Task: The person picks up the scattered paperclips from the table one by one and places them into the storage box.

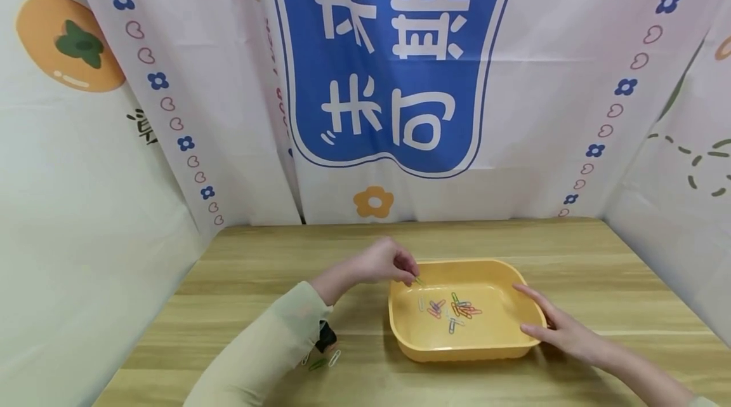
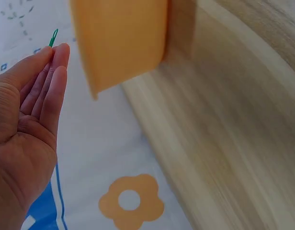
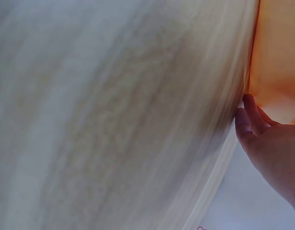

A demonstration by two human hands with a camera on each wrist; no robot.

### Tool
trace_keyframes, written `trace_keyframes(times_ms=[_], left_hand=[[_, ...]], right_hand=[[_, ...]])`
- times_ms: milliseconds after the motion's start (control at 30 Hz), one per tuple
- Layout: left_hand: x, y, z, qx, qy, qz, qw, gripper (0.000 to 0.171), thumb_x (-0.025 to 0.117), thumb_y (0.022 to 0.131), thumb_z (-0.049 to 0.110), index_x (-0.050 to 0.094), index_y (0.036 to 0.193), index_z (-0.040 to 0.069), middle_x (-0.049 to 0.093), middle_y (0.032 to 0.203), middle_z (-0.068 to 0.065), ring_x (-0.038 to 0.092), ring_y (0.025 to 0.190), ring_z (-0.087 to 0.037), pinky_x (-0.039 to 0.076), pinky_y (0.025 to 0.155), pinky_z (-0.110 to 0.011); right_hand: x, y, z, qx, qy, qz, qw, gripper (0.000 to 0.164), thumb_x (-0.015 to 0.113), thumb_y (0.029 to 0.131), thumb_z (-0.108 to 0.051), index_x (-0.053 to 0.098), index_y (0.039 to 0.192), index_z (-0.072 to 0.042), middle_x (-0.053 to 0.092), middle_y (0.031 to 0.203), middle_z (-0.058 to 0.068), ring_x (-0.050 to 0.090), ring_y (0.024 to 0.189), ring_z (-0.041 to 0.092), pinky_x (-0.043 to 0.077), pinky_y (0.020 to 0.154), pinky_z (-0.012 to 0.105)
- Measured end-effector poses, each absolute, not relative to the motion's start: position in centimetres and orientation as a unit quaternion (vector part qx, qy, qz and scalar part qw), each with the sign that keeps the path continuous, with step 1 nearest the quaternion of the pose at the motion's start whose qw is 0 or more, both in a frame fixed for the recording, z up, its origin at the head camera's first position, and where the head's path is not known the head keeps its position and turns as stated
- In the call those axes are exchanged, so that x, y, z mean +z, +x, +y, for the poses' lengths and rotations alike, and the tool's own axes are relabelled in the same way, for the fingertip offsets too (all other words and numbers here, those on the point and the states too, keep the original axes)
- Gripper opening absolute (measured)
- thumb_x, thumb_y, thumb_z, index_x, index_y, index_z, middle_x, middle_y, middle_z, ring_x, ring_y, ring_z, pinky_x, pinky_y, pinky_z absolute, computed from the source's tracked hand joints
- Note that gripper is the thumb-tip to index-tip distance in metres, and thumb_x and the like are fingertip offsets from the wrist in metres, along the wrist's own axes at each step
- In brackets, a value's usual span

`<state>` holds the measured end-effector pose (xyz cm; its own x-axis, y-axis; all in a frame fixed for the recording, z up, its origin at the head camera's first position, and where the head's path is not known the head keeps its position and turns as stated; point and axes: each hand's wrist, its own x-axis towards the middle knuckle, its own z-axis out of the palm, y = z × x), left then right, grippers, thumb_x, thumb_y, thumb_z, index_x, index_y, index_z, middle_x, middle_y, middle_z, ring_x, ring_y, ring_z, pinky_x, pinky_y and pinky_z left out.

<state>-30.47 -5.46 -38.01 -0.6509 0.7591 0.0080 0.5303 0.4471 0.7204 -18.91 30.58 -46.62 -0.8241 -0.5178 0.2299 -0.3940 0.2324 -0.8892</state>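
Observation:
My left hand [image 1: 388,262] pinches a green paper clip [image 2: 53,37] between thumb and fingertips, over the back left corner of a yellow plastic tray [image 1: 474,354]. In the left wrist view the clip's looped end sticks up past the fingertips. Inside the tray lie several coloured paper clips [image 1: 467,310], mostly red and pink, with a pale one [image 1: 421,304] apart on the left. At the tray's right end, my right hand [image 1: 562,334] holds the rim, thumb and index finger reaching over it. The right wrist view shows other fingers [image 3: 243,125] against the tray's outside.
On the wooden table [image 1: 342,388], left of the tray, lie a white paper clip [image 1: 334,358] and a green paper clip [image 1: 317,364]. Beside them is a small black object [image 1: 326,337], partly covered by the left sleeve [image 1: 268,343]. A printed cloth [image 1: 531,108] hangs behind the table.

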Motion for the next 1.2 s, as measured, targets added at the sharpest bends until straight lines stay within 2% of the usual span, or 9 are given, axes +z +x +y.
trace_keyframes(times_ms=[367, 733, 933, 1200], left_hand=[[-39.3, -30.4, -2.6, 0.274, 0.427, 0.844, 0.175, 0.006, 0.073, 0.083, -0.001, 0.072, 0.086, 0.005, 0.069, 0.078, 0.002, 0.061, 0.069, -0.001, 0.051, 0.066, -0.016], [-39.8, -30.3, -1.0, 0.216, 0.448, 0.851, 0.169, 0.007, 0.073, 0.083, 0.0, 0.073, 0.085, 0.006, 0.068, 0.077, 0.004, 0.059, 0.068, 0.001, 0.049, 0.065, -0.013], [-39.7, -30.3, -1.6, 0.209, 0.458, 0.85, 0.155, 0.006, 0.075, 0.084, 0.005, 0.074, 0.091, 0.006, 0.067, 0.081, 0.008, 0.059, 0.071, 0.0, 0.048, 0.066, -0.012], [-37.9, -29.9, -5.2, 0.314, 0.46, 0.816, 0.151, 0.006, 0.072, 0.085, 0.001, 0.072, 0.091, -0.001, 0.07, 0.086, -0.003, 0.063, 0.073, -0.002, 0.053, 0.069, -0.019]], right_hand=[[-46.4, -18.9, 30.4, -0.549, -0.287, 0.783, 0.051, 0.064, 0.05, 0.096, 0.006, 0.017, 0.15, 0.002, -0.004, 0.141, 0.051, 0.039, 0.118, -0.009, 0.051, 0.082, 0.022], [-46.5, -18.8, 30.4, -0.542, -0.288, 0.788, 0.042, 0.064, 0.052, 0.096, 0.006, 0.017, 0.15, 0.002, 0.001, 0.141, 0.05, 0.042, 0.117, -0.007, 0.052, 0.08, 0.023], [-46.5, -18.8, 30.3, -0.542, -0.296, 0.785, 0.039, 0.065, 0.051, 0.096, 0.008, 0.017, 0.151, 0.001, 0.003, 0.14, 0.051, 0.044, 0.116, -0.005, 0.051, 0.081, 0.023], [-46.6, -18.8, 30.3, -0.547, -0.286, 0.785, 0.05, 0.066, 0.051, 0.096, 0.007, 0.018, 0.152, -0.004, -0.001, 0.141, 0.05, 0.043, 0.116, -0.007, 0.052, 0.08, 0.023]])
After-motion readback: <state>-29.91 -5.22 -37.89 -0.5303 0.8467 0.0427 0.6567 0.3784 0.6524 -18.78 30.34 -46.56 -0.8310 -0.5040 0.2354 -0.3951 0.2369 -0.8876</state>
